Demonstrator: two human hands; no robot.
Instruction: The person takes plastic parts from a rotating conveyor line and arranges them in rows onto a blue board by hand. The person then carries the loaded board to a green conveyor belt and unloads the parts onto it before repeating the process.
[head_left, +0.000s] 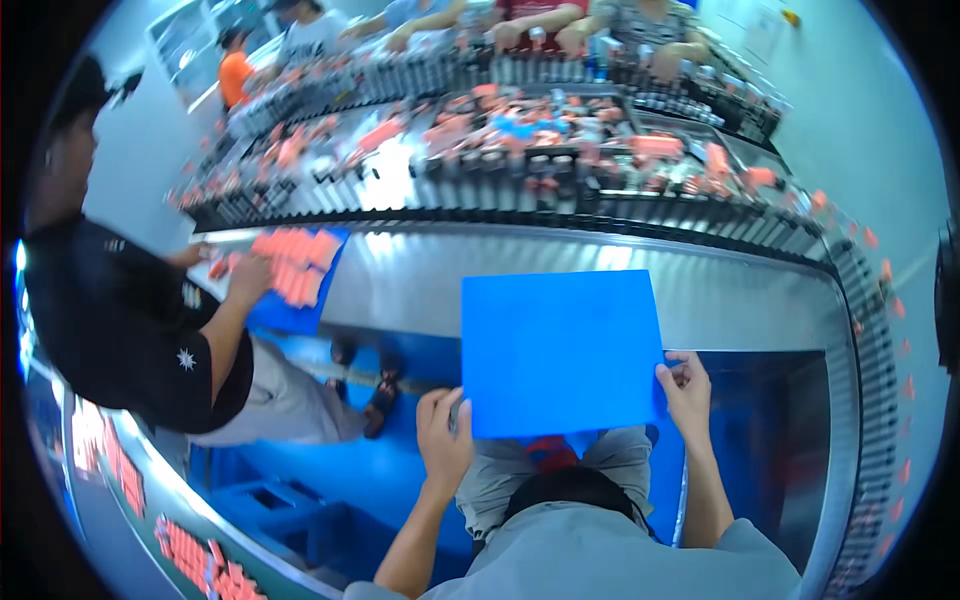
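Sheet: flat rectangular blue sheet (560, 352), above the person's lap, overlapping the grey metal table (400, 292) from here.
Left hand (443, 440): half-curled, thumb and fingers gripping lower left edge.
Right hand (688, 395): pinching right edge, fingers bent.
Markings: white starburst (187, 360) on co-worker's black shirt (130, 320); chest print too small.

Six co-workers (110, 310), two blue sheets (562, 350) and the wearer's two hands (443, 440) show.
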